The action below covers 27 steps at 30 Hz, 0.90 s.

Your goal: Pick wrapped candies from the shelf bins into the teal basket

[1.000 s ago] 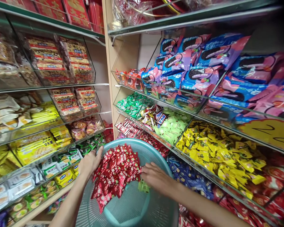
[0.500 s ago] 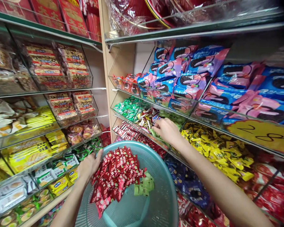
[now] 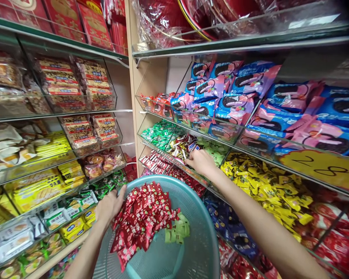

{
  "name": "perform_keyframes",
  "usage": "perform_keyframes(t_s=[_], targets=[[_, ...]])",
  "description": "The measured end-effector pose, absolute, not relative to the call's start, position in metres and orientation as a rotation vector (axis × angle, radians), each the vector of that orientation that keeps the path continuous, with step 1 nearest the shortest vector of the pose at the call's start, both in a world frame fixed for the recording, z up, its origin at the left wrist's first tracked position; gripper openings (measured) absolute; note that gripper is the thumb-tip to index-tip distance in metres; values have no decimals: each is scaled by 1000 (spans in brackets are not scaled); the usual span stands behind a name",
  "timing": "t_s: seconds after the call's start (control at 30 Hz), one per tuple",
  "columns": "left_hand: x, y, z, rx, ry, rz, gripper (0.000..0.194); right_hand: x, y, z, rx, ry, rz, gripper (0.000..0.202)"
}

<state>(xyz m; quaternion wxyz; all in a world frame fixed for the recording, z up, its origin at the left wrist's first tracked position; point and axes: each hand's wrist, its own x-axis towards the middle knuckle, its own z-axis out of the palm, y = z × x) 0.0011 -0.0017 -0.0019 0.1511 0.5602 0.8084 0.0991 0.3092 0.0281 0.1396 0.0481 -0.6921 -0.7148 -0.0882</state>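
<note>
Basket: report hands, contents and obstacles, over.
Left hand holds basket rim. Right hand at shelved green sweets, grip hidden. Red packets, green packets inside. Shelf edge above.

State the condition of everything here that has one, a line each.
Teal basket: partly filled.
Left hand: closed on the basket's rim.
Right hand: fingers curled; whether they grip anything is hidden.
Red packets: wrapped, heaped in the basket.
Light green packets: clustered beside the red ones.
Blue-and-pink packs: piled, apparently sealed.
Yellow sign: handwritten, facing out.
</note>
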Motion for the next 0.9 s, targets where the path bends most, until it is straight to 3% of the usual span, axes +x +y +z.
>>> perform_keyframes(t_s=[0.3,0.5,0.7,0.9], targets=[[0,-4,-5,1587,2331,268,87,316,21,141,-2009,-2039,-313,22],[2,-2,-3,1568,2348,245,87,310,-20,146,-1564,-2050,-165,18],[3,-3,-2,1578,2356,231,89,288,-49,72,-1449,-2252,396,18],[2,-4,-2,1595,2359,232,86,281,-51,-4,-1793,-2396,502,22]])
